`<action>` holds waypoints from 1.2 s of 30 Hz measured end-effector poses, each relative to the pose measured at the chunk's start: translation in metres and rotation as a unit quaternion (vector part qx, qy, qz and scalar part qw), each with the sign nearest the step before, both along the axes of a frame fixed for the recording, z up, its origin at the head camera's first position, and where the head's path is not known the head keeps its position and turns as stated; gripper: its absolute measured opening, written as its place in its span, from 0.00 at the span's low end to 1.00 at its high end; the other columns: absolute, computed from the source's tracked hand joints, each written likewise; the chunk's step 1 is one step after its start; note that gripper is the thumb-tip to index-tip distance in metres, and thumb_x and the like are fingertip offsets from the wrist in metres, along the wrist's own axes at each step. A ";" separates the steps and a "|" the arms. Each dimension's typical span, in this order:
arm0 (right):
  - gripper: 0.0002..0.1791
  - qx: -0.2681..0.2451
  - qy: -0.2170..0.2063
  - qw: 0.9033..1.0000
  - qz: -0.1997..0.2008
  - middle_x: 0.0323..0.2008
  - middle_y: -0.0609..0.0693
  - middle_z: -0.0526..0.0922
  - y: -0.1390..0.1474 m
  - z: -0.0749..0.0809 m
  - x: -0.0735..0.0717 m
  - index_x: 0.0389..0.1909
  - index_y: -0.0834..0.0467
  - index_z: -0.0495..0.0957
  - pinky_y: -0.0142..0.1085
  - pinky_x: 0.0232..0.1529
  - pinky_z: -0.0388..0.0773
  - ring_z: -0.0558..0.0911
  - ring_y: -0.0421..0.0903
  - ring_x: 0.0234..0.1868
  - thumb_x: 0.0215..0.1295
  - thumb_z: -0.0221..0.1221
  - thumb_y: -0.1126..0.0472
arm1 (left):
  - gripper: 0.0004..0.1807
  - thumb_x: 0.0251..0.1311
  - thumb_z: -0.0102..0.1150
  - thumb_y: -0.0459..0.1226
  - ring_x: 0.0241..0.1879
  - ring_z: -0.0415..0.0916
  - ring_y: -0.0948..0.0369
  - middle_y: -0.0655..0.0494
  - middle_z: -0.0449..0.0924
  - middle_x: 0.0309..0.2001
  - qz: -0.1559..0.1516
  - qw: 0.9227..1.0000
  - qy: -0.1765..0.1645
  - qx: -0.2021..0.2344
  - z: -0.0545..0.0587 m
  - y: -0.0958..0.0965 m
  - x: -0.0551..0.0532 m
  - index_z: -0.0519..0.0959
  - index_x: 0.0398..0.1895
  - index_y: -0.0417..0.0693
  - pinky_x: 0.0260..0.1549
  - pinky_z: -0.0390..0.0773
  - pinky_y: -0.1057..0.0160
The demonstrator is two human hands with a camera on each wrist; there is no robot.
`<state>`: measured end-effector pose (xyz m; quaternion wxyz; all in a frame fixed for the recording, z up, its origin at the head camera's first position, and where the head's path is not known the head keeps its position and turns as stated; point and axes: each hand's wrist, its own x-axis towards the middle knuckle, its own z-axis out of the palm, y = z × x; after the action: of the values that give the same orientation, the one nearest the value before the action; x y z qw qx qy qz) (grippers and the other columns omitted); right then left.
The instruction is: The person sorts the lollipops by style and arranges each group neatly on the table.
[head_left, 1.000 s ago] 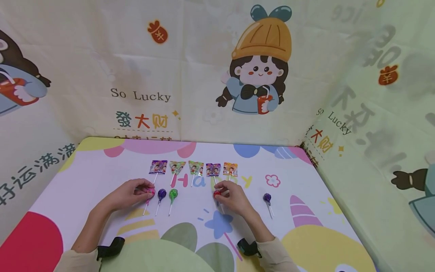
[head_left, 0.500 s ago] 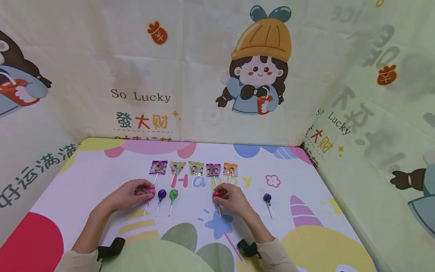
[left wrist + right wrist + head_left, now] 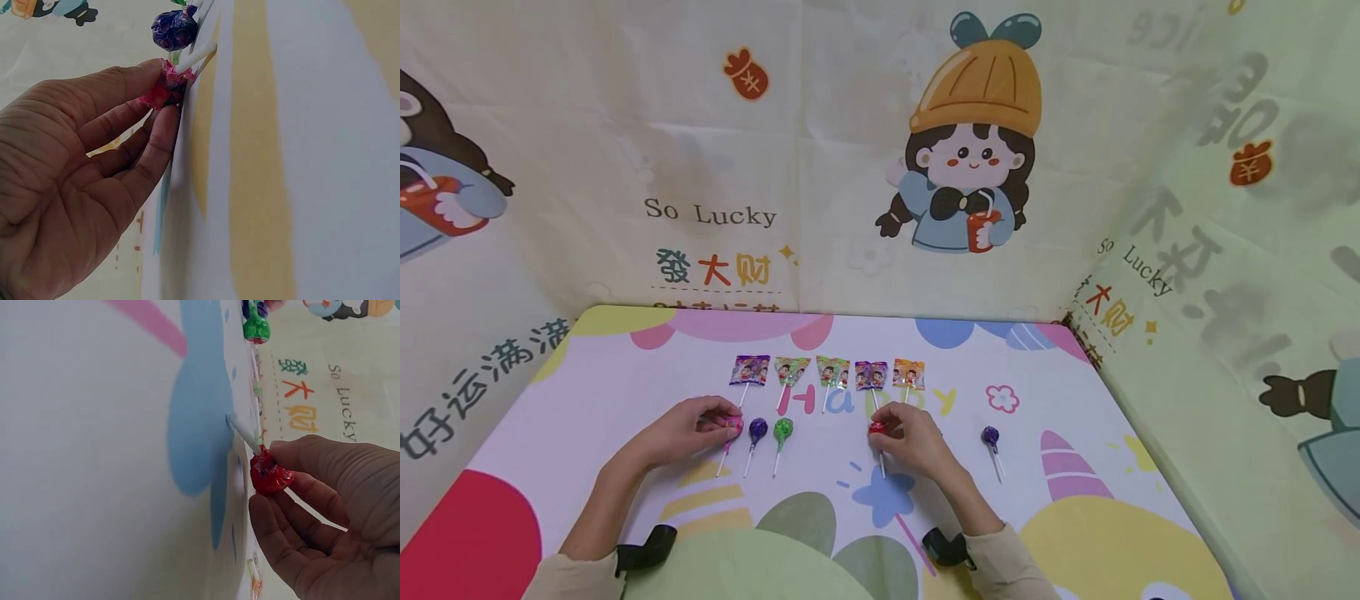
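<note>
My left hand (image 3: 688,429) pinches the head of a pink lollipop (image 3: 164,92) between thumb and fingers, at the left end of the front row. Its white stick points toward me. Right of it lie a purple lollipop (image 3: 757,428) and a green lollipop (image 3: 783,429), side by side. Farther right, my right hand (image 3: 917,437) pinches a red lollipop (image 3: 270,475) by its wrapped head, down at the table. That stick also points toward me and seems to touch the tabletop. A dark purple lollipop (image 3: 990,436) lies alone to the right of my right hand.
Behind both hands, several flat-bagged lollipops stand in a row, from a purple bag (image 3: 750,369) to an orange bag (image 3: 909,372). A cartoon-printed cover spreads over the table (image 3: 955,483). Printed cloth walls (image 3: 835,167) close off the back and sides.
The red lollipop's stick has swung a little left, from slanting right to nearly straight toward me. My right hand shifted only slightly. The left hand has kept its place on the pink lollipop.
</note>
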<state>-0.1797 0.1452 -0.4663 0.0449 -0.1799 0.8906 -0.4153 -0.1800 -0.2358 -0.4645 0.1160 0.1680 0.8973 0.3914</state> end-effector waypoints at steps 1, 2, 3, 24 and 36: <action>0.11 -0.001 0.002 1.000 0.001 0.39 0.49 0.86 0.000 0.000 0.000 0.45 0.60 0.83 0.35 0.45 0.85 0.85 0.44 0.40 0.64 0.70 0.64 | 0.15 0.66 0.68 0.40 0.42 0.75 0.59 0.56 0.82 0.43 0.000 1.000 0.000 0.000 0.000 0.000 0.000 0.81 0.50 0.40 0.45 0.81 0.64; 0.11 -0.002 0.004 1.000 0.003 0.39 0.49 0.86 -0.001 0.001 0.000 0.45 0.60 0.82 0.35 0.45 0.85 0.85 0.44 0.41 0.64 0.70 0.64 | 0.15 0.66 0.68 0.40 0.42 0.75 0.59 0.56 0.82 0.43 -0.001 1.000 0.000 0.000 0.001 0.000 0.000 0.81 0.50 0.40 0.45 0.81 0.64; 0.11 -0.005 0.005 1.000 0.004 0.39 0.49 0.86 -0.002 0.001 0.000 0.45 0.60 0.82 0.35 0.45 0.85 0.85 0.45 0.41 0.64 0.70 0.64 | 0.15 0.66 0.68 0.40 0.42 0.75 0.59 0.56 0.82 0.43 0.000 1.000 -0.001 0.001 0.001 0.000 0.000 0.81 0.50 0.40 0.45 0.81 0.64; 0.12 -0.046 -0.004 0.999 0.022 0.42 0.49 0.85 -0.030 0.011 0.000 0.47 0.60 0.83 0.33 0.47 0.84 0.84 0.45 0.43 0.65 0.69 0.63 | 0.16 0.65 0.68 0.41 0.42 0.75 0.58 0.56 0.81 0.43 0.010 1.000 -0.009 -0.003 -0.005 -0.001 -0.003 0.81 0.51 0.41 0.44 0.80 0.67; 0.12 -0.059 0.006 0.997 0.041 0.41 0.52 0.86 -0.049 0.010 -0.002 0.47 0.62 0.83 0.32 0.46 0.84 0.85 0.46 0.43 0.64 0.70 0.64 | 0.17 0.66 0.68 0.40 0.42 0.75 0.58 0.55 0.81 0.43 0.008 1.000 -0.013 0.011 -0.002 -0.002 -0.001 0.80 0.51 0.38 0.41 0.80 0.67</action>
<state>-0.1817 0.0965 -0.4558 0.0458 -0.2213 0.8569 -0.4634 -0.1808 -0.2373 -0.4667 0.1222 0.1571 0.8926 0.4044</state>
